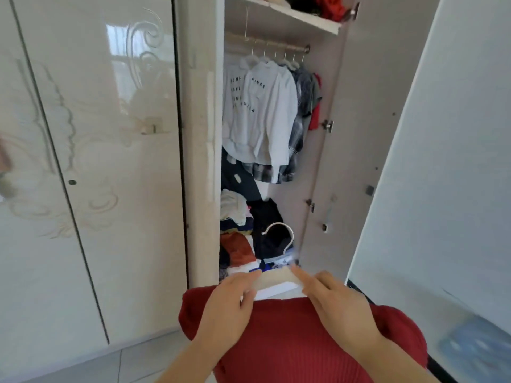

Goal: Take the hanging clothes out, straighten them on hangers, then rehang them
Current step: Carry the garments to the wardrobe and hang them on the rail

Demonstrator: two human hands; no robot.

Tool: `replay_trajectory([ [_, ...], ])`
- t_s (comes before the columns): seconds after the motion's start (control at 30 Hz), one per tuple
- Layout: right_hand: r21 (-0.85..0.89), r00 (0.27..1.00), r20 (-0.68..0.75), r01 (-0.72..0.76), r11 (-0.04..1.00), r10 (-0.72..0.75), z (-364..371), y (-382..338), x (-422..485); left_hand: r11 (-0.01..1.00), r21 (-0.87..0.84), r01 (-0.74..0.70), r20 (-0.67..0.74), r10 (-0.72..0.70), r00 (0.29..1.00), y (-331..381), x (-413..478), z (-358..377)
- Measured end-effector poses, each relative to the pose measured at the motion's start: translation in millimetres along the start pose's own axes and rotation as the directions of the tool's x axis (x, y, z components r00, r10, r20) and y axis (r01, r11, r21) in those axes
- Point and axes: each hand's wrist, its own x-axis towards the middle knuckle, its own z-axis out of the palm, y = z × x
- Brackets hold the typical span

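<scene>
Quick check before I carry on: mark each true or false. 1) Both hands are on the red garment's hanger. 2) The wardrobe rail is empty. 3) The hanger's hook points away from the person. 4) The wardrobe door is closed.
1) True: the left hand and right hand are at the hanger in the red garment.
2) False: the rail carries several clothes, a white printed shirt in front.
3) True: the hook points toward the wardrobe.
4) False: the door stands open.

The white long-sleeved fabric sweatshirt [249,106] hanging on the wardrobe rail is showing four rows of dark printed capitals, of which only "HOME" and "INGS" are reading clearly, the remaining rows being folded and blurred.
</scene>
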Motion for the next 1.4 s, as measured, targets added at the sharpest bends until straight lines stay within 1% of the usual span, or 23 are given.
replay_trajectory([
  [0.03,-0.014,1.000,0.003,-0.019,1.000,0.019,-0.3,10.9,5.8,1.000,-0.007,-0.011,0.023,0.011,1.000,-0.1,14.6,8.5],
  [0.1,-0.056,0.996,0.060,-0.061,0.997,0.065,3.0,35.7,19.7,0.999,-0.028,-0.018,0.061,0.020,0.998,0.4,42.1,26.5],
  [0.13,-0.100,0.993,0.090,-0.069,0.993,0.078,6.1,50.8,28.3,0.999,-0.035,-0.024,0.073,0.027,0.997,0.5,56.5,36.0],
  [0.17,-0.108,0.992,0.101,-0.067,0.992,0.078,10.9,66.1,36.6,0.999,-0.036,-0.031,0.081,0.034,0.996,0.1,70.9,45.4],
  [0.27,-0.106,0.994,0.072,-0.073,0.992,0.081,30.2,109.8,70.1,0.999,-0.013,-0.049,0.095,0.050,0.994,-5.1,118.5,73.0],
  [0.33,-0.107,0.992,0.091,-0.076,0.991,0.086,42.6,137.3,97.7,0.999,0.002,-0.047,0.078,0.046,0.996,-8.6,153.3,91.3],
  [0.43,-0.122,0.990,0.101,-0.088,0.989,0.100,57.2,174.6,139.0,1.000,0.014,-0.007,0.038,0.007,0.999,-9.7,206.5,116.4],
  [0.53,-0.061,0.991,0.099,-0.084,0.995,0.090,69.9,210.7,183.1,0.999,0.038,0.022,0.003,-0.022,1.000,-12.1,257.5,134.3],
  [0.67,-0.010,0.997,0.066,-0.037,0.999,0.038,88.5,245.4,246.9,0.996,0.081,0.036,-0.044,-0.033,0.999,-26.1,324.6,142.9],
  [0.87,-0.022,1.000,-0.003,0.031,0.999,-0.031,125.7,273.6,359.0,0.991,0.132,0.036,-0.116,-0.020,0.993,-65.1,432.6,135.0],
  [1.0,-0.006,0.992,-0.106,0.063,0.998,-0.064,149.8,283.8,446.8,0.991,0.129,0.024,-0.219,0.005,0.976,-99.7,516.0,116.2],
  [1.23,-0.066,0.975,-0.199,0.086,0.994,-0.097,167.2,296.3,605.3,0.980,0.193,0.057,-0.365,0.018,0.931,-151.1,656.2,47.0],
  [1.4,-0.079,0.959,-0.243,0.130,0.988,-0.146,162.3,296.5,707.1,0.961,0.273,0.050,-0.431,0.075,0.899,-167.8,725.9,-0.6],
])
